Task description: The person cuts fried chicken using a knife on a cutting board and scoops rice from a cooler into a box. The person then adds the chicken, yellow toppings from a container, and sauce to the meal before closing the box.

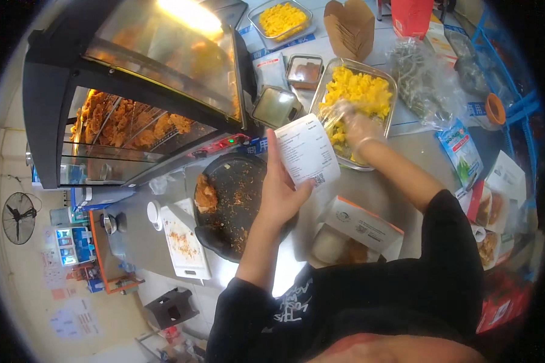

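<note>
A printed paper receipt (306, 148) is pinched between the thumb and fingers of my left hand (284, 187). My right hand (362, 127), in a clear plastic glove, reaches into a glass tray (395, 91) of yellow scrambled-egg-like pieces (358, 89). Motion blurs its fingers, so whether they hold anything cannot be made out. Close to my body an open takeaway box (369, 224) shows a white mound, perhaps rice, and something brown. Beside my left wrist lies a black round pan (239, 181) with crumbs and one fried piece (206, 195) at its left edge.
A heated display case (157, 91) of fried pieces stands at the left. A white crumb-strewn board or scale (186, 242) sits by the pan. Small lidded containers (277, 106), stacked brown cartons (349, 30), a plastic bag (424, 78) and filled boxes (490, 212) surround the tray.
</note>
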`<state>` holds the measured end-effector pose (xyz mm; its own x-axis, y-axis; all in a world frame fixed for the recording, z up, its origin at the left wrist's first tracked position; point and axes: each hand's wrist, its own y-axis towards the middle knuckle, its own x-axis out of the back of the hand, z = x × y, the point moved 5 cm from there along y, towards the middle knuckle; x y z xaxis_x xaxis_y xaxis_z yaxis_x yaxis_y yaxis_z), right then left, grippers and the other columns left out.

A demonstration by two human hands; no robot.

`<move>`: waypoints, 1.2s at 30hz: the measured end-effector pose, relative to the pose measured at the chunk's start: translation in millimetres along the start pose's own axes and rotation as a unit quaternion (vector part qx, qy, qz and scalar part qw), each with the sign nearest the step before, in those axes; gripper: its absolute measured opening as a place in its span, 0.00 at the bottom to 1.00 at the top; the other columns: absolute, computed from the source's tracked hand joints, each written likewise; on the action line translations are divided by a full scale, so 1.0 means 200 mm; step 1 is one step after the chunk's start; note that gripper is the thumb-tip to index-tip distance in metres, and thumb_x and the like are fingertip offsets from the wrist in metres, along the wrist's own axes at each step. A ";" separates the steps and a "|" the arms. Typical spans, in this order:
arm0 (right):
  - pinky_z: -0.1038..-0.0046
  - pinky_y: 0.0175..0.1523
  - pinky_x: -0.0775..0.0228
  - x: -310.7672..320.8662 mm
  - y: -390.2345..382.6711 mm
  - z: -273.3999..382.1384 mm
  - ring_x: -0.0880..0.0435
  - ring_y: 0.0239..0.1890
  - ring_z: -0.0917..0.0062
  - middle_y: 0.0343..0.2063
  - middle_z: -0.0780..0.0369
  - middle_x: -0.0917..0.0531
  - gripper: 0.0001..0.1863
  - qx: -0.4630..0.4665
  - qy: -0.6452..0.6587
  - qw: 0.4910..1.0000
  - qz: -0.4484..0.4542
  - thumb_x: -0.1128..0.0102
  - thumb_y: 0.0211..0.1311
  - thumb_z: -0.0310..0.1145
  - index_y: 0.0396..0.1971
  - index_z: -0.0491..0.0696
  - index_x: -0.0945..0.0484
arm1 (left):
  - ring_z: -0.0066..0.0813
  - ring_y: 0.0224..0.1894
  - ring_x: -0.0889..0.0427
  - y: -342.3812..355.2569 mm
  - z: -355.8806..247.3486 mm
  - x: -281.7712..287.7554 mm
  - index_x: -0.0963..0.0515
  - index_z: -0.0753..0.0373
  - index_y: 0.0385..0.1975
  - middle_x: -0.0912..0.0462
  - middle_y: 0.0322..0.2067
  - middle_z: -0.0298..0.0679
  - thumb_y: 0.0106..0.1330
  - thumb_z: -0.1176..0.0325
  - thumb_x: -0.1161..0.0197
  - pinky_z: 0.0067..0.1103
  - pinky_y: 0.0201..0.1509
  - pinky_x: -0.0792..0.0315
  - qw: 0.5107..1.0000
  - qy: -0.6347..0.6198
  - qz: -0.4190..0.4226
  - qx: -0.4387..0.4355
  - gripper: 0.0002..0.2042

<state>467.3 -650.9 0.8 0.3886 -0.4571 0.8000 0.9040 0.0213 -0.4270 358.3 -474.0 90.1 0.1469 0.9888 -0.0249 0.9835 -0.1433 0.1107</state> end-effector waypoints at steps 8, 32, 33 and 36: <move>0.66 0.47 0.28 -0.08 0.11 -0.06 0.22 0.45 0.62 0.47 0.54 0.24 0.19 0.088 -0.121 0.979 0.137 0.49 0.55 0.31 0.49 0.46 0.29 | 0.38 0.61 0.41 -0.04 0.03 0.04 0.73 0.55 0.66 0.52 0.63 0.48 0.44 0.87 0.43 0.30 0.61 0.40 1.000 0.015 -0.017 -0.007 0.53; 0.65 0.46 0.30 0.83 -0.01 -1.37 0.21 0.39 0.57 0.33 0.49 0.20 0.13 -0.098 -0.098 0.931 -0.337 0.50 0.54 0.36 0.29 0.44 0.19 | 0.49 0.33 0.21 -0.77 0.46 -0.05 0.19 0.62 0.27 0.20 0.27 0.51 0.59 0.55 0.48 0.37 0.41 0.29 0.686 0.571 0.340 0.296 0.17; 0.66 0.47 0.30 0.87 0.09 -1.48 0.20 0.39 0.58 0.34 0.50 0.20 0.13 -0.165 -0.173 0.928 -0.286 0.50 0.54 0.36 0.29 0.44 0.19 | 0.48 0.34 0.21 -0.77 0.54 -0.08 0.19 0.62 0.26 0.21 0.27 0.53 0.60 0.54 0.50 0.37 0.42 0.29 0.672 0.584 0.334 0.309 0.18; 0.66 0.49 0.31 0.65 0.41 -1.26 0.22 0.44 0.59 0.39 0.49 0.21 0.15 -0.010 -0.280 0.958 -0.054 0.49 0.55 0.38 0.37 0.45 0.21 | 0.49 0.33 0.21 -0.93 0.84 -0.08 0.20 0.65 0.26 0.21 0.27 0.54 0.59 0.53 0.49 0.38 0.41 0.30 0.705 0.545 0.334 0.306 0.20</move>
<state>546.6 -933.2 -36.8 0.3327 0.0941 0.9383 0.9429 -0.0197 -0.3324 191.0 -469.1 -96.8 0.7594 0.0883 0.6446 0.6430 -0.2529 -0.7229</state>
